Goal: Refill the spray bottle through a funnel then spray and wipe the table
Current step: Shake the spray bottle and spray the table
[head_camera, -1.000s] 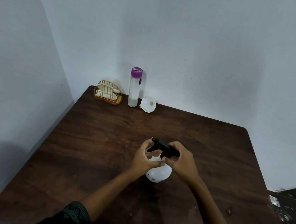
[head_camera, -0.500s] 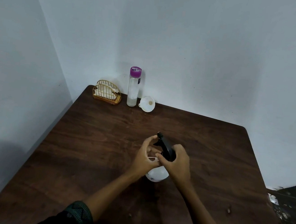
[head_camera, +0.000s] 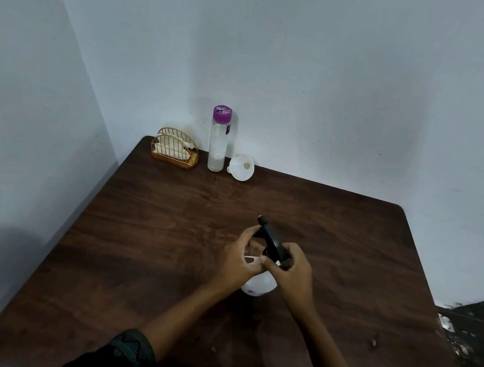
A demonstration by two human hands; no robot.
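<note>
Sprayer head [head_camera: 270, 241] turned farther; funnel [head_camera: 241, 167] beyond.

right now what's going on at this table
A person is working on a white spray bottle standing on the brown table. The left hand steadies its neck while the right hand grips the black spray head, apparently twisting it off. The white funnel, a clear bottle with a purple cap and a gold napkin holder wait untouched by the far wall, so nothing has been poured yet.
</note>
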